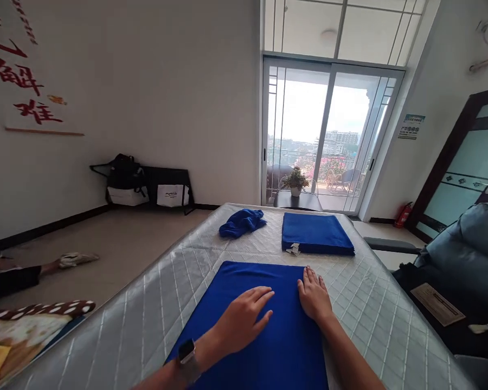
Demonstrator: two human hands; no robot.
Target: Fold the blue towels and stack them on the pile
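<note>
A blue cloth [284, 352] lies spread flat in front of me on the bed or table with a quilted silvery cover [142, 319]. My right hand [315, 295] rests flat on the cloth's far right corner, fingers stretched forward. Over the middle of the cloth is my left hand [246, 317], its fingers extended and thumb apart, holding nothing; whether it touches the fabric I cannot tell. Beyond the cloth sits a neat stack of folded blue cloths [317, 233] with white tags at its near edge. A crumpled blue cloth [243, 223] lies to the left of that stack.
At right stands a dark recliner [463, 254] with items on it. A potted plant [295, 181] stands on a small table by the sliding glass door. Another person's arm [44, 271] shows at far left, near a patterned blanket [32, 336]. Bags [173, 195] sit by the wall.
</note>
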